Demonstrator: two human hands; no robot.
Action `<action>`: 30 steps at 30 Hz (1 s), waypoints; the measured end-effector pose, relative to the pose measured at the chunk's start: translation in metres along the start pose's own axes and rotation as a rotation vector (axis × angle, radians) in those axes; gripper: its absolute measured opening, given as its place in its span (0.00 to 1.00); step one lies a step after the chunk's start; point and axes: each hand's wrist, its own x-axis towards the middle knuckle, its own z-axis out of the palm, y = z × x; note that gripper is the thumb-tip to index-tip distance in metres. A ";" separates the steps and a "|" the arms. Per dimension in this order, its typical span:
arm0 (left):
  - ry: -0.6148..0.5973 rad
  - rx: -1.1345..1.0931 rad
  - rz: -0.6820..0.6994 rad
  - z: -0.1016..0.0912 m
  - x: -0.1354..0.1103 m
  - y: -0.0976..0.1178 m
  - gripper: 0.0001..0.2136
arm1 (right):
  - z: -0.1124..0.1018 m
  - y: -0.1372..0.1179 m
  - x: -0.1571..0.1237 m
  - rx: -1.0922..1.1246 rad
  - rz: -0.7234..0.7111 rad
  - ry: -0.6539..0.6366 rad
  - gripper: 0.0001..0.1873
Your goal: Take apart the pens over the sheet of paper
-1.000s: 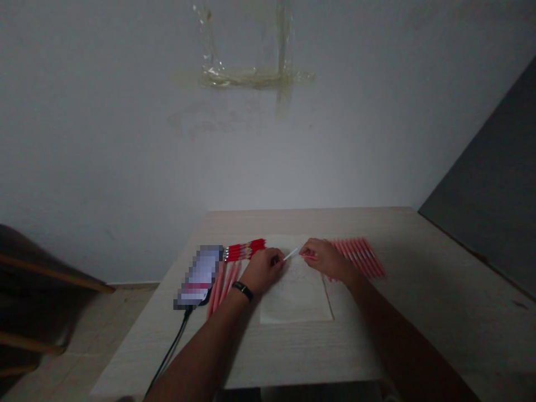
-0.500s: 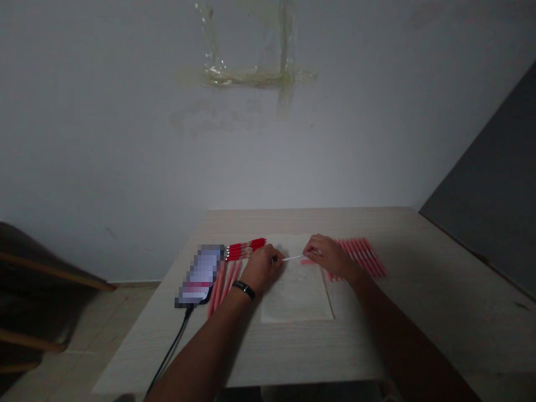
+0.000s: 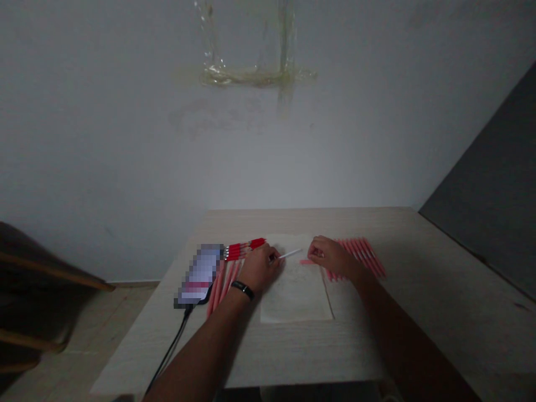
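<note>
The left hand (image 3: pixel 262 268) pinches a thin white refill (image 3: pixel 290 254) over the paper (image 3: pixel 295 296), the right hand (image 3: pixel 330 255) pinches a pink pen tube (image 3: pixel 307 261) just beside it, and the skinny refill might bend or slip out if squeezed crooked.

Thin white refill (image 3: pixel 290 254) tilted, tip near pink barrel (image 3: pixel 307 261), not touching.

A phone (image 3: pixel 200 275) lies near the left edge of the counter (image 3: pixel 419 290), its screen blurred. A black cable (image 3: pixel 170 350) runs from its near end toward the near left corner. Behind the counter, a pale wall (image 3: pixel 104 139) bears strips of yellowed tape (image 3: pixel 255 75). A dark wooden chair (image 3: pixel 37 290) stands left, and a dark panel (image 3: pixel 494 195) right.
</note>
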 end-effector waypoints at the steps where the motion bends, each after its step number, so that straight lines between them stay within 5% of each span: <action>1: 0.005 -0.004 -0.004 0.000 0.000 0.000 0.11 | 0.001 -0.001 -0.001 0.016 0.014 -0.028 0.07; 13: -0.031 -0.022 -0.005 0.001 -0.001 0.004 0.10 | 0.006 -0.007 -0.001 -0.006 -0.011 -0.091 0.07; 20: -0.064 0.000 0.017 0.001 -0.002 0.007 0.09 | 0.002 -0.013 0.004 -0.026 -0.137 0.163 0.04; 30: -0.049 -0.060 0.110 0.005 -0.002 0.006 0.08 | 0.008 -0.018 0.001 -0.066 -0.128 -0.022 0.03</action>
